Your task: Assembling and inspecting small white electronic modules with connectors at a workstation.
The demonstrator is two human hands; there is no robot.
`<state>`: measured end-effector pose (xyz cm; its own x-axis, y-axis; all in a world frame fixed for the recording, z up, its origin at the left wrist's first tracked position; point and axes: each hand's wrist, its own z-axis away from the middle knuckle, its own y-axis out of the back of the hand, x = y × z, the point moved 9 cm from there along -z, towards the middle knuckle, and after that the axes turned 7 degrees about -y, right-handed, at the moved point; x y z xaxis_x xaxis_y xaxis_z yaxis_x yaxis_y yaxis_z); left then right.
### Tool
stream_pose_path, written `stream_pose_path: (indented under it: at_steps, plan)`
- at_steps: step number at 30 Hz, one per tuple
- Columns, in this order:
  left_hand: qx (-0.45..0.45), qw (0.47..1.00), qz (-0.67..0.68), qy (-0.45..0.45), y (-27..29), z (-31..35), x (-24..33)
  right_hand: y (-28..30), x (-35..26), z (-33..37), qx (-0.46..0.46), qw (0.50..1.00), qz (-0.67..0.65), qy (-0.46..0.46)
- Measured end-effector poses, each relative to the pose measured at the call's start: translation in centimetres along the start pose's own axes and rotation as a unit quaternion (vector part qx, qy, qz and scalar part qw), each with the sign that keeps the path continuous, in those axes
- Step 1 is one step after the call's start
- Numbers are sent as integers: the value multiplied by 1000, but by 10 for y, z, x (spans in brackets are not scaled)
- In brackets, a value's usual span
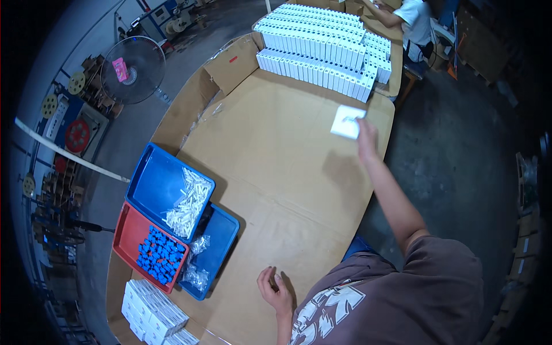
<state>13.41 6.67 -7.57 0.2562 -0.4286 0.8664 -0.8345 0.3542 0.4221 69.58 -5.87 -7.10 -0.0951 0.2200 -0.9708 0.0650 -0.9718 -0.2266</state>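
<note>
My right hand (367, 138) reaches out over the right side of the cardboard-covered table (270, 149), gripping a flat white box (345, 122) by its right edge. Its shadow falls on the cardboard below, so the box is held off the surface. Beyond it stand long rows of similar white boxes (316, 75), packed upright side by side. Near my body, my left hand (276, 290) hovers low over the table with fingers loosely curled and apart, holding nothing. The blue and red bins lie to its left.
A blue bin (150, 172) holds small white sticks; a red bin (123, 236) holds blue pieces. Another blue bin (230, 227) contains clear plastic bags. White boxes (152, 310) are stacked at the near left. A fan (132, 72) stands left; a person (411, 23) sits at the far right.
</note>
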Motion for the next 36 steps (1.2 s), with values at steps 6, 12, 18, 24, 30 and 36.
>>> stream_pose_path:
  at_steps: [6, 12, 18, 24, 30, 36]
  plan:
    - [14, 1000, -5, -2, 3, 7, 2, 94, -61, -149, 150, 986, -4, 67]
    - [-28, 994, -96, -41, -2, 9, -1, 90, -94, -267, 153, 986, 5, 62]
    - [-26, 987, -148, -50, 0, 2, 9, 59, -74, -352, 157, 987, -42, 5]
    - [-3, 992, -121, -17, -9, 4, -10, 100, -122, -434, 289, 936, 183, 82]
    - [-14, 983, -181, -1, -3, -1, 3, -16, -75, -417, 34, 967, 250, -22]
    - [-20, 982, -186, -1, -8, -4, 1, 0, -90, -410, 29, 969, 233, -72]
